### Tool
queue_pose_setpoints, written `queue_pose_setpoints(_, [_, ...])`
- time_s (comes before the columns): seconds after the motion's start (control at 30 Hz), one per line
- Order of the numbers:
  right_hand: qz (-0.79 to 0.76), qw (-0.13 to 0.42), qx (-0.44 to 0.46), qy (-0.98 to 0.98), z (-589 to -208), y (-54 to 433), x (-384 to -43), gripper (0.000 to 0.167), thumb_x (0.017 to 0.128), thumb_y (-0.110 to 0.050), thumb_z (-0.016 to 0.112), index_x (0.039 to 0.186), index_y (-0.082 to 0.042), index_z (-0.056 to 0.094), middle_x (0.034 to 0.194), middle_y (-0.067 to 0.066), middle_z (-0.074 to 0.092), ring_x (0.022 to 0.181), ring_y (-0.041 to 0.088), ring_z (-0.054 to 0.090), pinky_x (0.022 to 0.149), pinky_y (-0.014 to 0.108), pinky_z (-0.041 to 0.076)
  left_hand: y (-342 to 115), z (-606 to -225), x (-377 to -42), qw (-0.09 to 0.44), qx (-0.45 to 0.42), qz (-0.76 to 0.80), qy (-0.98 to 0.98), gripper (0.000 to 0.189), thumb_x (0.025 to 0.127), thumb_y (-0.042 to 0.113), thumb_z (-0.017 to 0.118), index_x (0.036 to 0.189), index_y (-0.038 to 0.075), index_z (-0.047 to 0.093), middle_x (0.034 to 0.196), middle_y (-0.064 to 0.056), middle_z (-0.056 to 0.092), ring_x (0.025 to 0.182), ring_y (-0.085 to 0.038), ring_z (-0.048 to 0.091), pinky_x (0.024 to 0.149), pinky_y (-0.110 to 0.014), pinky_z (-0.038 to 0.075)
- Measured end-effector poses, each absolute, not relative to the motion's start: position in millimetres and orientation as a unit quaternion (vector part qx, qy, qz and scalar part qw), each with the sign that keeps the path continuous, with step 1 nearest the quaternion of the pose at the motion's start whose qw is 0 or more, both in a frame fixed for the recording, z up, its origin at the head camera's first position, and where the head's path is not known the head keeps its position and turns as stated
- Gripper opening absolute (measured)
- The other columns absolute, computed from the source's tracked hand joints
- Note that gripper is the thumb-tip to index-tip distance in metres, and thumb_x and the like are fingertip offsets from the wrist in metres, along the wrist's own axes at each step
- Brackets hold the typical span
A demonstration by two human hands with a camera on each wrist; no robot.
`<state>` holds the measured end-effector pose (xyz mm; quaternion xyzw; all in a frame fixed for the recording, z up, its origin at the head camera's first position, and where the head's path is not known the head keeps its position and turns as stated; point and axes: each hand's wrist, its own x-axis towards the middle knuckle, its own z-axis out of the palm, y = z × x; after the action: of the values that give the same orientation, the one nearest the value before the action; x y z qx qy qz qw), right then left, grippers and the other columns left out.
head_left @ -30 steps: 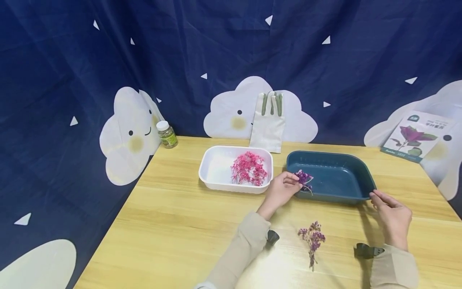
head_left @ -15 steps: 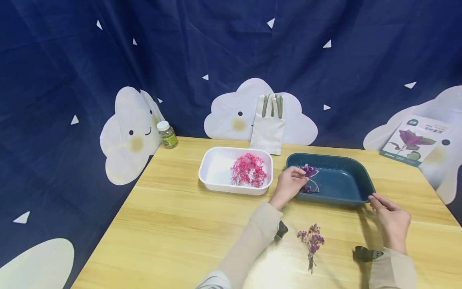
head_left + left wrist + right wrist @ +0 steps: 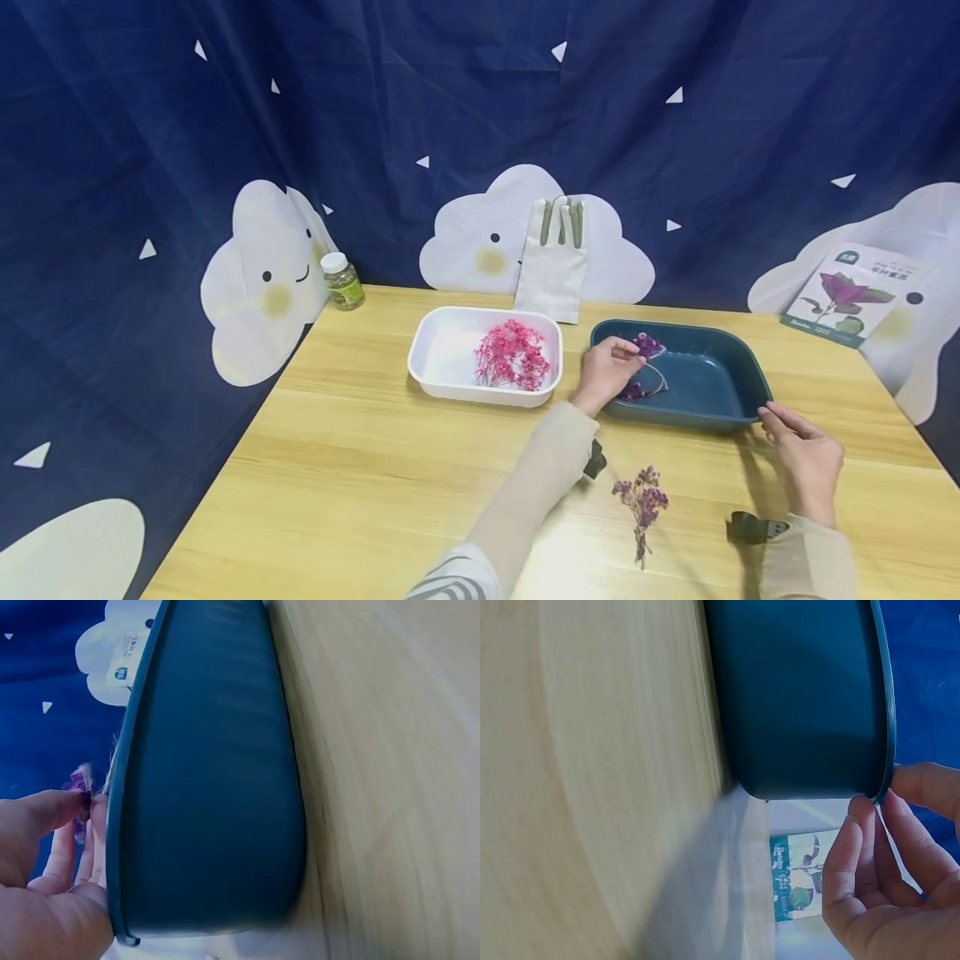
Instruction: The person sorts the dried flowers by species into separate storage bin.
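My left hand (image 3: 606,372) is over the left end of a dark teal basin (image 3: 708,379), pinching a sprig of purple dried flowers (image 3: 648,344) between thumb and fingers. In the left wrist view the purple petals (image 3: 79,780) show at the thumb tip, beyond the basin's rim. More purple flowers (image 3: 633,391) with a curved stem lie low in the basin, partly behind the hand. At the front right corner, my right hand (image 3: 806,458) pinches the basin's rim, as the right wrist view also shows. Another purple dried sprig (image 3: 641,504) lies on the table between my forearms.
Left of the basin stands a white tray (image 3: 442,354) with pink dried flowers (image 3: 512,357). Behind are a pair of gloves (image 3: 551,267) against the curtain, a lidded jar (image 3: 343,283) at the back left and a seed packet (image 3: 847,292) at the back right.
My left hand has moved right and farther in over the basin with the purple flowers. Other purple flowers have come into sight below it. The right hand stays at the rim.
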<state>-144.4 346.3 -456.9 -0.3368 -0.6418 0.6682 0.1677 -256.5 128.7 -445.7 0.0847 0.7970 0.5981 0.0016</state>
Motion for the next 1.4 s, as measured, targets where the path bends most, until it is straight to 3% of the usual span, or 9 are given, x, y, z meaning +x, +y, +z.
queue_pose_setpoints(0.3, [0.678, 0.163, -0.338, -0.632, -456, 347, -144, 0.024, 0.084, -0.013, 0.075, 0.07, -0.033, 0.074, 0.06, -0.023, 0.067, 0.056, -0.008, 0.061, 0.055, 0.005, 0.049, 129, -447, -257, 0.026, 0.113, 0.61, 0.784, 0.012, 0.086, 0.013, 0.074, 0.096, 0.006, 0.07, 0.09, -0.009, 0.073, 0.069, -0.002, 0.063, 0.061, -0.009, 0.048])
queue_pose_setpoints(0.73, [0.686, 0.163, -0.335, -0.624, -455, 344, -144, 0.026, 0.084, -0.011, 0.075, 0.069, -0.032, 0.074, 0.059, -0.022, 0.067, 0.056, -0.008, 0.061, 0.055, 0.005, 0.049, 120, -443, -248, 0.055, 0.119, 0.632, 0.764, 0.017, 0.088, 0.014, 0.072, 0.102, 0.006, 0.069, 0.093, -0.009, 0.073, 0.072, 0.0, 0.061, 0.064, -0.012, 0.05])
queue_pose_setpoints(1.07, [0.677, 0.147, -0.339, -0.636, -453, 347, -143, 0.025, 0.085, -0.014, 0.074, 0.07, -0.034, 0.074, 0.059, -0.023, 0.066, 0.057, -0.009, 0.061, 0.056, 0.004, 0.048, 106, -446, -222, 0.089, 0.13, 0.661, 0.733, 0.022, 0.09, 0.018, 0.069, 0.108, 0.005, 0.067, 0.095, -0.004, 0.071, 0.075, 0.002, 0.057, 0.068, -0.015, 0.05])
queue_pose_setpoints(1.4, [0.684, 0.147, -0.333, -0.632, -453, 348, -143, 0.024, 0.085, -0.014, 0.074, 0.07, -0.033, 0.074, 0.06, -0.023, 0.067, 0.057, -0.009, 0.061, 0.056, 0.005, 0.049, 93, -463, -188, 0.105, 0.13, 0.663, 0.729, 0.019, 0.087, 0.014, 0.072, 0.104, 0.007, 0.068, 0.097, -0.006, 0.071, 0.074, 0.004, 0.055, 0.073, -0.013, 0.05])
